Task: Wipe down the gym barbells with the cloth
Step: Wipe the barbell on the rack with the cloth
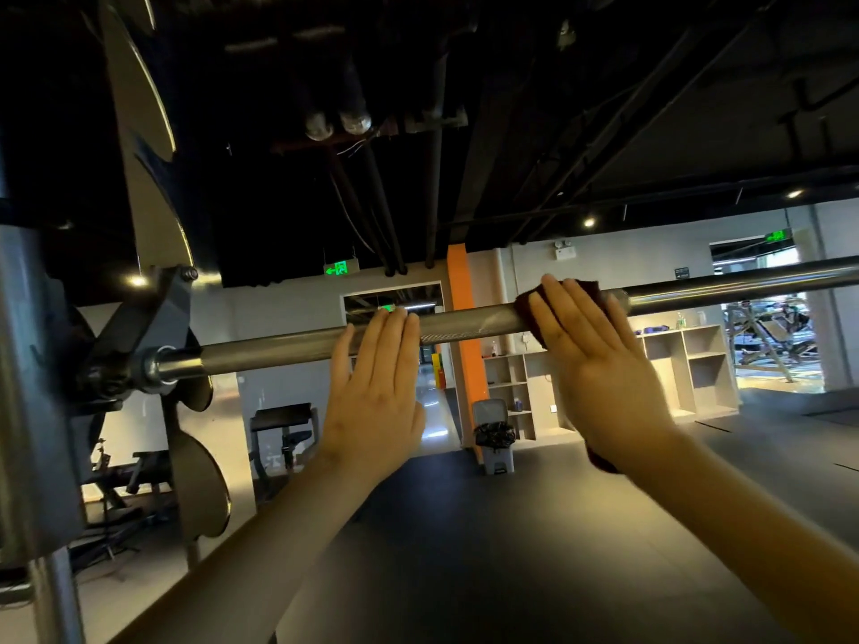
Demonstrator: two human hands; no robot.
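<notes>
A steel barbell (465,325) runs across the view at head height, its left end held in a rack hook (153,327). My left hand (372,392) rests on the knurled part of the bar, fingers straight and laid over it. To its right, my right hand (599,378) presses a dark red cloth (588,288) flat against the bar with straight fingers. The cloth wraps the bar under my palm, and a corner hangs out below my wrist.
The rack upright (32,411) and weight plates (200,485) stand at the left. Beyond the bar are an orange pillar (465,364), a grey bin (495,434), open shelves (688,364), a bench machine (283,434) and dark rubber floor.
</notes>
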